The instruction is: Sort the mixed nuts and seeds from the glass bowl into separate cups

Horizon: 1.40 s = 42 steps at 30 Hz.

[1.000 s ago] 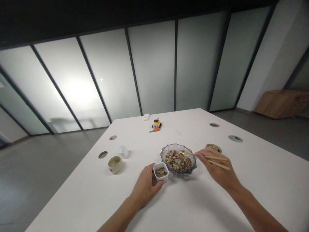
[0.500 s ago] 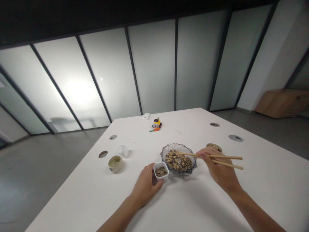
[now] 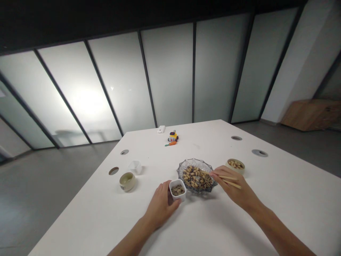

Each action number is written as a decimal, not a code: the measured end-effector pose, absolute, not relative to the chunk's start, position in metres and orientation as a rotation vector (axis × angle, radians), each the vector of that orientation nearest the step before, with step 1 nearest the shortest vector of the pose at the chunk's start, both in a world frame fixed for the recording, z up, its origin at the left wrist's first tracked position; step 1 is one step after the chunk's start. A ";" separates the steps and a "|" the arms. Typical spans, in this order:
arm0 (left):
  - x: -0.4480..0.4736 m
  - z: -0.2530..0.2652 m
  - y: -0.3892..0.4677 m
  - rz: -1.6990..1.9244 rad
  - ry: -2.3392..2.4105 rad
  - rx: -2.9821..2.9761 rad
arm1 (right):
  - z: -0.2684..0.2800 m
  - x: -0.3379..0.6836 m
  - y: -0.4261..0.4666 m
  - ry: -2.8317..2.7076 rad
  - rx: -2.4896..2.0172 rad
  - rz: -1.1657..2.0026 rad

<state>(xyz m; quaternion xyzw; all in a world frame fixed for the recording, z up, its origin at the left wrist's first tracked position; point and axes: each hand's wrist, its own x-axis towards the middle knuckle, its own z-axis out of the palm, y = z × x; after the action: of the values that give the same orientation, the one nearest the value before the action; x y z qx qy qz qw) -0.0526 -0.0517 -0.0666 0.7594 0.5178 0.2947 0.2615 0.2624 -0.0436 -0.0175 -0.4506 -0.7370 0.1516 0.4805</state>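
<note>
My left hand (image 3: pixel 162 206) grips a small white square cup (image 3: pixel 178 190) from its left and near side; sunflower seeds (image 3: pixel 177 190) lie in it. Directly right of the cup sits a scalloped clear glass bowl (image 3: pixel 208 165) that holds a mix of pistachios (image 3: pixel 192 174) and seeds. Wooden chopsticks (image 3: pixel 229 179) are pinched in my right hand (image 3: pixel 234 186), at the bowl's right side. Their tips reach down into the mix. Whether they hold a piece is too small to tell.
Right of the bowl is a small round bowl (image 3: pixel 236 166) of nuts. To the left stand an olive cup (image 3: pixel 127 181) and a white cup (image 3: pixel 135 167). Farther back lie a toy carrot (image 3: pixel 171 144), a yellow toy vehicle (image 3: pixel 173 136) and a white box (image 3: pixel 161 129). The table (image 3: pixel 106 220) has round holes.
My right hand has moved left and slightly down, bringing the chopsticks toward the right part of the glass bowl. The round bowl of nuts is now uncovered. My left hand stays put.
</note>
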 end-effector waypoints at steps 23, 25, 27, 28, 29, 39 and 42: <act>-0.052 -0.063 -0.053 0.819 1.397 2.056 | -0.005 0.247 -0.052 -1.546 -1.126 0.445; -0.052 -0.064 -0.053 0.829 1.397 2.058 | -0.005 0.245 -0.052 -1.602 -1.134 0.475; -0.052 -0.064 -0.053 0.822 1.399 2.057 | -0.006 0.242 -0.052 -1.667 -1.129 0.525; -0.052 -0.064 -0.053 0.816 1.400 2.056 | -0.007 0.240 -0.053 -1.691 -1.124 0.550; -0.051 -0.064 -0.053 0.809 1.400 2.055 | -0.008 0.239 -0.053 -1.706 -1.118 0.572; -0.052 -0.063 -0.053 0.790 1.397 2.051 | -0.012 0.239 -0.055 -1.721 -1.076 0.617; -0.052 -0.063 -0.053 0.782 1.400 2.048 | -0.010 0.241 -0.054 -1.686 -1.072 0.579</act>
<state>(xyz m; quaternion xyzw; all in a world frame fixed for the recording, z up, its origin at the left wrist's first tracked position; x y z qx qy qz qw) -0.0521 -0.0527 -0.0632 0.7587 0.5188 0.2898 0.2671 0.2405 -0.0541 -0.0097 -0.4444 -0.6990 0.2400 0.5063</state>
